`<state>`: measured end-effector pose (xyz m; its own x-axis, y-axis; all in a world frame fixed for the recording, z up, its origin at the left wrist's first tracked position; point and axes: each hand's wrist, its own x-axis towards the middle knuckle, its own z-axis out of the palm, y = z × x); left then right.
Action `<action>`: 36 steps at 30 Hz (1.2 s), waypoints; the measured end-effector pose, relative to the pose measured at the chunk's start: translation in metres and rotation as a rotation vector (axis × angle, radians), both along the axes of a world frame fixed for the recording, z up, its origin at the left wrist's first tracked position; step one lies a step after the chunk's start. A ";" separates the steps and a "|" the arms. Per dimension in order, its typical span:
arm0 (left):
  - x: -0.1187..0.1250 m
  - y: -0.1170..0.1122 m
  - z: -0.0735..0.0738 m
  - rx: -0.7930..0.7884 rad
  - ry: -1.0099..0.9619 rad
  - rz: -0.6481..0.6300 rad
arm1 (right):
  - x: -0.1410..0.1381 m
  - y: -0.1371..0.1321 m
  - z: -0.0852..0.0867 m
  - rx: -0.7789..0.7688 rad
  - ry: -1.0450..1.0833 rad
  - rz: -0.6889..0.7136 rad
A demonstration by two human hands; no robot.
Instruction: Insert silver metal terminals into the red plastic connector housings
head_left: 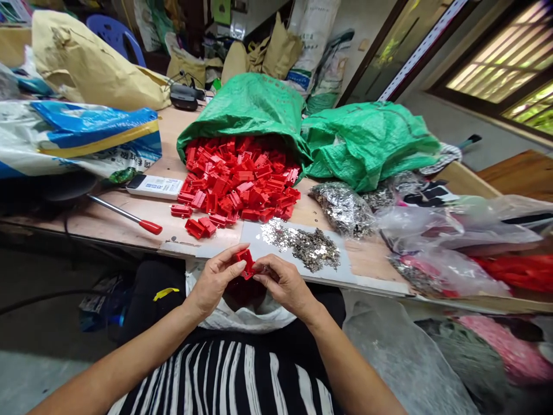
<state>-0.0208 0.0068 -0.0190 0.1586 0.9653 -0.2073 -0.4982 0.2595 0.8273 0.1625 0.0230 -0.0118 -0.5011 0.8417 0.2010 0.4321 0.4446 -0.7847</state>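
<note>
Between thumb and fingers, my left hand (213, 282) grips a small red plastic housing (246, 264), box-shaped with an open side. My right hand (287, 282) is pinched closed against the housing's right side; whether a small part sits in its fingertips is hidden. Both hands are above an open white sack (270, 320) on my lap, with red pieces dimly visible inside. Just beyond the hands, small flat silvery metal pieces (317, 248) lie heaped on a grey sheet (345, 268). A large pile of similar red housings (242, 187) spills from a green woven sack (259, 104).
A second green sack (371, 138) and a clear bag of metal pieces (345, 210) stand at right. To the left are a white box-like item (156, 186), a red-tipped lever (149, 225) and a blue-white sack (99, 132). Plastic bags (458, 230) crowd the right edge.
</note>
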 end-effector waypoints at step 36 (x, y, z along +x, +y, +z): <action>-0.001 0.041 -0.030 0.563 0.832 -0.018 | 0.007 0.015 -0.014 0.058 -0.318 -0.142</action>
<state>-0.0220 0.0482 -0.0489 0.1868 0.9558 0.2269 0.2941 -0.2748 0.9154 0.1695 0.0383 -0.0263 -0.4250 0.8993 0.1030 0.7114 0.4022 -0.5763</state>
